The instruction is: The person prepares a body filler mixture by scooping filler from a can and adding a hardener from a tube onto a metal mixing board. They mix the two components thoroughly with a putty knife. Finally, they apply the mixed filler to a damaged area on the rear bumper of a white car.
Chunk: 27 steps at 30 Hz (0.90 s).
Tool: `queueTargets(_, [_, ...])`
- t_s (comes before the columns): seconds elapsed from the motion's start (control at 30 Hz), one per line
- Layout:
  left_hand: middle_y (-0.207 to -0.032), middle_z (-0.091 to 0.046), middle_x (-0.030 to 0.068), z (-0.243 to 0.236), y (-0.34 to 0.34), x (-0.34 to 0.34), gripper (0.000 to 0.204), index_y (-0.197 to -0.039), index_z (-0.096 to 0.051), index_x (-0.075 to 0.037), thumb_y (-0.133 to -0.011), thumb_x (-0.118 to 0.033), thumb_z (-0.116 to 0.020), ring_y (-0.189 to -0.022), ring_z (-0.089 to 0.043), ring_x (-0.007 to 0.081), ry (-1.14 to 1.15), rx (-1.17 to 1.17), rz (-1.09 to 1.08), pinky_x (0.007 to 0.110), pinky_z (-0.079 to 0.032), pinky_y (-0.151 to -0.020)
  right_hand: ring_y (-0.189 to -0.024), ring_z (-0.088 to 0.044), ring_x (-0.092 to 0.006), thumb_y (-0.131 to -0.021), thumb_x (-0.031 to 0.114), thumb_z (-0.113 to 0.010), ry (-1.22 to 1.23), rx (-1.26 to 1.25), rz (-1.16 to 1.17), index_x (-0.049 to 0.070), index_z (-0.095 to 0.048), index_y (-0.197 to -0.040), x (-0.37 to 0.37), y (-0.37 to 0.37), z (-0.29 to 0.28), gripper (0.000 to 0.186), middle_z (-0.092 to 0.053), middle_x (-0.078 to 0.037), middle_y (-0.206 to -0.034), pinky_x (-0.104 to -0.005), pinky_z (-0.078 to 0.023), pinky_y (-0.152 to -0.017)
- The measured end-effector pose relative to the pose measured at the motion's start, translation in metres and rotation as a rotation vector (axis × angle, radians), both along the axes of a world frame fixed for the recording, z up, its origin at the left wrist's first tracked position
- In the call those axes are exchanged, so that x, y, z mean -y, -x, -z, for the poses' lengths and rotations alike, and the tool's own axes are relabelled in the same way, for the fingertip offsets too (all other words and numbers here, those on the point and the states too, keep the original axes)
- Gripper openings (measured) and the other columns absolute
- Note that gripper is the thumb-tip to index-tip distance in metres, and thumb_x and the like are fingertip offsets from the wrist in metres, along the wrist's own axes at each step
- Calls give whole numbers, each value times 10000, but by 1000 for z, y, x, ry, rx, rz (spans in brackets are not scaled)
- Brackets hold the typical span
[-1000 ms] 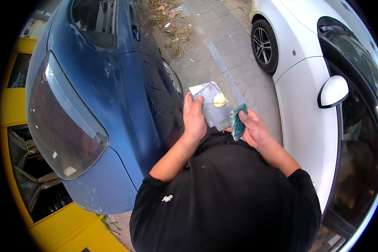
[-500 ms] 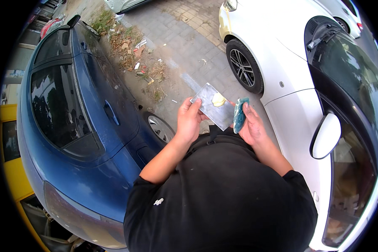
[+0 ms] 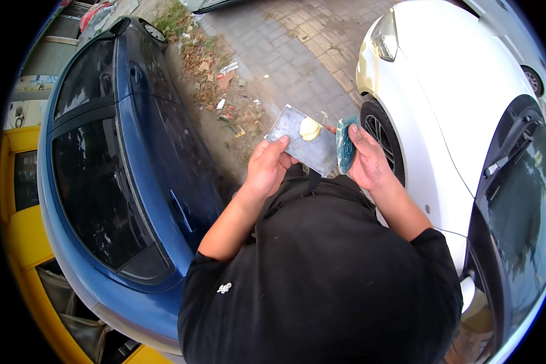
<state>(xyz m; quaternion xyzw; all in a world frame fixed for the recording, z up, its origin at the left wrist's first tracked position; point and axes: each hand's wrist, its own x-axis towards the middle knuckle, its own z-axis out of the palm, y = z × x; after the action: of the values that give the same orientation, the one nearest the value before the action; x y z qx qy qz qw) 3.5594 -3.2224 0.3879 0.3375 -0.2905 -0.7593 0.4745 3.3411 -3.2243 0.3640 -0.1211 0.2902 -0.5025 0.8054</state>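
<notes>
My left hand (image 3: 266,167) pinches the near-left edge of a flat grey mixing plate (image 3: 292,141), thumb on top and fingers underneath. A dollop of pale yellow putty (image 3: 310,128) sits on the plate's far right part. In my right hand (image 3: 370,161) is a teal putty spreader (image 3: 346,147) with pale smears along it, held upright between thumb and fingers. The spreader stands right beside the plate's right edge; whether the two touch I cannot tell. Both hands are in front of my body, and dark marks show on the right fingers.
A blue car (image 3: 158,182) stands close on my left, a white car (image 3: 431,115) on my right. The white car's front corner carries a yellowish patch (image 3: 367,67) near the headlight. Between the cars runs grey paving (image 3: 279,51), bordered by litter and dry leaves (image 3: 209,67).
The view has shifted forward between the cars, so the white car's headlight and front corner show more fully. Both hands keep hold of the plate and the spreader.
</notes>
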Motion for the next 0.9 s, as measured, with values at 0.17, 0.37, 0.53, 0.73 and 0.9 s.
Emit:
queueTargets(0.17, [-1157, -641, 167, 41, -19, 105, 345, -1189, -552, 85, -1001, -177, -429, -1027, -640, 247, -20, 1, 56, 368, -502, -898, -1129, -581, -263, -947, 348, -589, -26, 1, 60, 40, -549, -1139, 89, -9, 3, 365, -562, -206, -1270, -443, -462, -986])
queueTargets(0.37, [-1008, -667, 107, 2, 0, 236, 263, -1041, -620, 38, -997, -181, -481, -904, -637, 165, -47, -85, 124, 332, -505, -827, -1019, -626, -223, -947, 354, -585, 43, -51, 337, 64, -541, -1160, 178, -12, -16, 363, -596, -196, -1219, -409, -525, -862])
queueTargets(0.53, [-915, -678, 92, 24, -10, 325, 277, -931, -652, 37, -1000, -180, -495, -864, -654, 149, 115, -64, 271, 341, -526, -815, -928, -627, -154, -965, 298, -573, 101, -341, 743, 83, -538, -1163, 220, -12, -29, 294, -643, -98, -1074, -334, -516, -786])
queueTargets(0.73, [-670, -592, 12, -8, 15, 379, 392, -693, -587, 0, -1005, -223, -506, -616, -528, 60, 396, 248, 371, 246, -438, -574, -876, -643, -159, -859, 57, -702, 101, -710, 879, 27, -647, -1072, 235, -21, -47, 222, -684, -36, -926, -324, -518, -781])
queueTargets(0.9, [-548, -482, -6, -23, 42, 403, 397, -677, -527, 4, -1011, -206, -482, -482, -416, 62, 681, 441, 472, 277, -326, -446, -914, -636, -304, -642, -90, -680, 783, -1833, 659, -5, -672, -1023, 265, -5, -81, 390, -663, -109, -980, -358, -525, -807])
